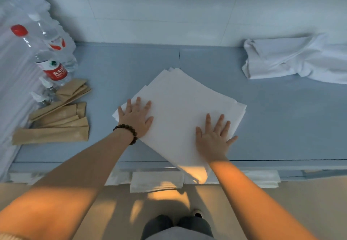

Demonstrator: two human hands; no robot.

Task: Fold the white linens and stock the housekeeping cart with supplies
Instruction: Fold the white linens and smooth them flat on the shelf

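A folded white linen [180,104] lies turned at an angle on the blue-grey table [122,67], and one of its corners hangs over the front edge. My left hand [136,116] presses flat on its left corner with the fingers spread. My right hand [214,136] presses flat on its near right part, fingers spread too. A crumpled white linen [293,57] lies at the back right of the table.
Water bottles with red caps and labels [54,67] stand at the left beside small spray bottles [45,93] and several brown paper sleeves [56,125]. Stacked white linens [13,74] fill the far left. More folded white cloths [155,181] sit on a shelf below the table edge.
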